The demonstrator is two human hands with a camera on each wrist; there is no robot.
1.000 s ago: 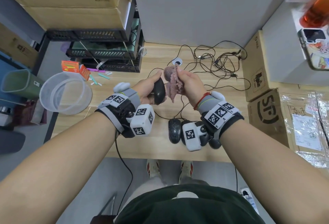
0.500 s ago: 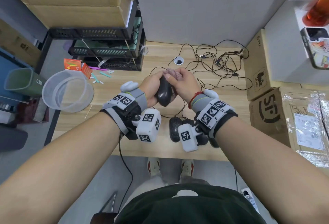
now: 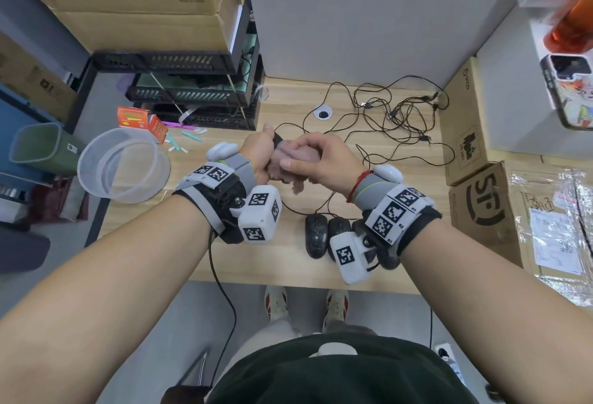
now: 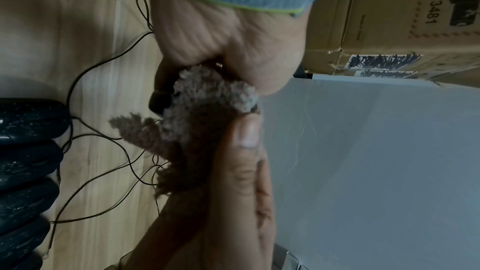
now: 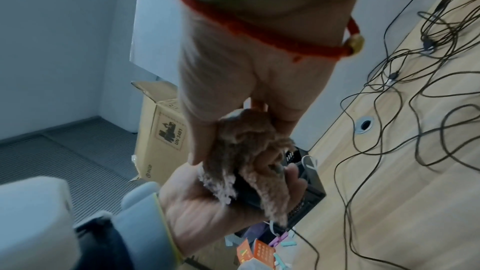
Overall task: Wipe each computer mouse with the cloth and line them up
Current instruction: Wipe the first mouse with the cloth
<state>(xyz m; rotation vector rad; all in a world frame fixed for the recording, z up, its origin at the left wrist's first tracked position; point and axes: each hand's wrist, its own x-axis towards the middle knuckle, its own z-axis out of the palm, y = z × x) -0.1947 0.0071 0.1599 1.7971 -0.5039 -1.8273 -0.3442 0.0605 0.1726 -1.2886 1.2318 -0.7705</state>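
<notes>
Above the wooden desk (image 3: 288,275), my left hand (image 3: 260,150) grips a black wired mouse (image 3: 276,138). The fluffy pinkish-brown cloth (image 3: 288,162) covers nearly all of that mouse. My right hand (image 3: 316,156) holds the cloth bunched and presses it onto the mouse. In the left wrist view the cloth (image 4: 202,110) fills the space between both hands, with a dark edge of the mouse (image 4: 159,100) beside it. From the right wrist, the cloth (image 5: 246,141) drapes over the mouse (image 5: 249,194) in my left palm. Several black mice (image 3: 316,236) lie side by side near the front edge.
Tangled black cables (image 3: 394,114) spread over the back of the desk. A clear plastic tub (image 3: 123,164) sits at the left edge, with an orange box (image 3: 133,117) and small sticks behind it. Cardboard boxes (image 3: 481,204) border the right side, and black crates (image 3: 192,95) stand at back left.
The cloth hung beside the bare mouse a second ago. Since then my right hand has wrapped it over the mouse, which is almost hidden now. Both hands stayed together above the desk.
</notes>
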